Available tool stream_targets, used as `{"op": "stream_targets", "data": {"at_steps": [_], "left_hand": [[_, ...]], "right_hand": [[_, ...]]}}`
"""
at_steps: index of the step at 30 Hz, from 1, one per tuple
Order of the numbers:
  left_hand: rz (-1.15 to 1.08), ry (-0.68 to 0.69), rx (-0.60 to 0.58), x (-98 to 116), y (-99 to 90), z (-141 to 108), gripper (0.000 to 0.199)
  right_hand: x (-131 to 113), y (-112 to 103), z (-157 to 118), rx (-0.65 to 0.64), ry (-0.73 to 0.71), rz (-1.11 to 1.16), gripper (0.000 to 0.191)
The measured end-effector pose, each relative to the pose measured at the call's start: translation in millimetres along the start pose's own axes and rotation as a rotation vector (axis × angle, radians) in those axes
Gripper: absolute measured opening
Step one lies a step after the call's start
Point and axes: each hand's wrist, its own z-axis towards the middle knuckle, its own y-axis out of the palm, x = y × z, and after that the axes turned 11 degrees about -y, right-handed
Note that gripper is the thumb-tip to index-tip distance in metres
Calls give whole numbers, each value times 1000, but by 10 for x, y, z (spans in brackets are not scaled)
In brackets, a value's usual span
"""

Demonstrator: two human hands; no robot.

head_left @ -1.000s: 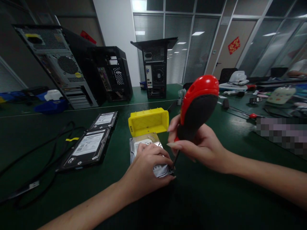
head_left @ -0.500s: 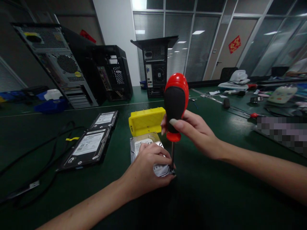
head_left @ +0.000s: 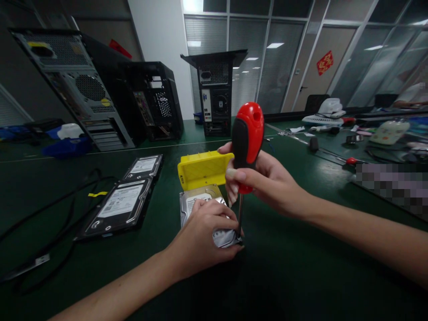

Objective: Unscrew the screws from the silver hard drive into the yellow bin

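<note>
A silver hard drive (head_left: 186, 206) lies on the green table, its label partly covered by my left hand (head_left: 205, 227). The fingers of that hand grip the drive across its top and near edge. My right hand (head_left: 264, 178) holds a screwdriver (head_left: 257, 129) with a red and black handle, almost upright. The shaft points down to the drive's near right corner, where the tip is hard to make out beside my left fingers. Just behind the drive stands a yellow plastic tray (head_left: 203, 171), tipped on its side.
Two more hard drives (head_left: 122, 200) lie to the left, with black cables (head_left: 72, 214) beyond them. Computer cases (head_left: 93, 89) stand at the back. On the right are a long-shafted tool (head_left: 334, 155), a white helmet-like object (head_left: 329, 109) and a pixelated flat object (head_left: 391, 187).
The screwdriver handle has turned about its axis, showing more red, and my right fingers have shifted around it. My left hand keeps its hold on the drive. The view has moved slightly.
</note>
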Motion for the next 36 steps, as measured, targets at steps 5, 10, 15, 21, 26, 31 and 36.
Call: {"op": "stream_targets", "data": {"at_steps": [5, 10, 15, 21, 26, 31, 36], "left_hand": [[71, -5, 43, 13, 5, -22, 21], [105, 1, 97, 5, 31, -53, 27], [54, 38, 53, -11, 24, -37, 21], [53, 56, 26, -20, 6, -24, 19], [31, 79, -9, -34, 3, -8, 19], [-7, 102, -36, -64, -7, 1, 18], [-20, 107, 1, -86, 15, -12, 18]], "right_hand": [[-32, 34, -48, -64, 40, 136, 30], [-80, 95, -69, -74, 79, 137, 29], [-78, 105, -28, -7, 91, 192, 22], [-101, 81, 56, -43, 109, 151, 36], [-104, 100, 75, -62, 115, 183, 24], [-57, 93, 81, -54, 105, 159, 23], [-35, 90, 104, -30, 50, 145, 26]]}}
